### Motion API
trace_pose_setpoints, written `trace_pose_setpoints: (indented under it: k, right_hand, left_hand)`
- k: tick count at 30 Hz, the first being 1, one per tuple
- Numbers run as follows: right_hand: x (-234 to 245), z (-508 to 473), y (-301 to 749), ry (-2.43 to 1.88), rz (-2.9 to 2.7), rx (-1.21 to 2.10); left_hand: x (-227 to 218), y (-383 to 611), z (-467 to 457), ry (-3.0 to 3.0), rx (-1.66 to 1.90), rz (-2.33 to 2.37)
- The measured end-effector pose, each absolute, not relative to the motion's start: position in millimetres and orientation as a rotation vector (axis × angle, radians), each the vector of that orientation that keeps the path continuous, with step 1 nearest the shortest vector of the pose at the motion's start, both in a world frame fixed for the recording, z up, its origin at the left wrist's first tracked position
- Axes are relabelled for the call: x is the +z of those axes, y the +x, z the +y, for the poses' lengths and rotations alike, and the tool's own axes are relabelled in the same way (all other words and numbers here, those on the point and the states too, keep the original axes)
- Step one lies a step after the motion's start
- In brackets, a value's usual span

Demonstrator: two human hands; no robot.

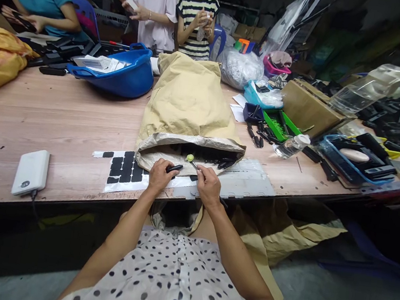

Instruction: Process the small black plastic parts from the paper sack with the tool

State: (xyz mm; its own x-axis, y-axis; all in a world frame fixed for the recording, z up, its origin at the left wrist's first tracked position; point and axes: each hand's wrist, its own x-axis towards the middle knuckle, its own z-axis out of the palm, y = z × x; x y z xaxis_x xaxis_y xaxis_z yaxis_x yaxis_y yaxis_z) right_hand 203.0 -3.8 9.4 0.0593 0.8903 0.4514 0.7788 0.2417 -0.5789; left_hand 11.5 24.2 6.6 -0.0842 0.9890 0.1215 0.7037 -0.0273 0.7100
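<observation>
Black pads (pixel 127 167), roughly a dozen, sit on one white sheet (pixel 184 182) at the worktop (pixel 59 121) edge; the sheet's right part is bare. Left hand (pixel 160 174) fingers are closed around one small black piece (pixel 174 168), just before one open paper sack (pixel 187 104) holding more. Right hand (pixel 209 186) fingers pinch one thin green-tipped tool (pixel 194 163).

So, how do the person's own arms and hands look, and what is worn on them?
The left arm and right arm are bare along their whole visible length; no sleeve shows. The left hand and right hand wear no gloves, and no watch, bracelet or ring can be seen. The only clothing in view is a white garment with dark polka dots.
</observation>
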Motion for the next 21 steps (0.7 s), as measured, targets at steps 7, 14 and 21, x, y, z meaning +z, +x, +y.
trace_pose_setpoints:
  k: [7, 14, 21]
  right_hand:
    - [15.5, -16.8, 183.0, -1.447, -1.839, 0.211]
    - [9.6, -16.4, 181.6, -1.490, -1.969, 0.046]
    - [10.7, -12.2, 188.4, -1.490, -1.898, 0.014]
  left_hand:
    - [9.2, 13.5, 24.0, 1.783, 0.834, 1.830]
    - [0.3, 11.7, 26.3, 1.824, 0.877, 1.777]
    - [-3.8, 12.6, 26.4, 1.832, 0.930, 1.782]
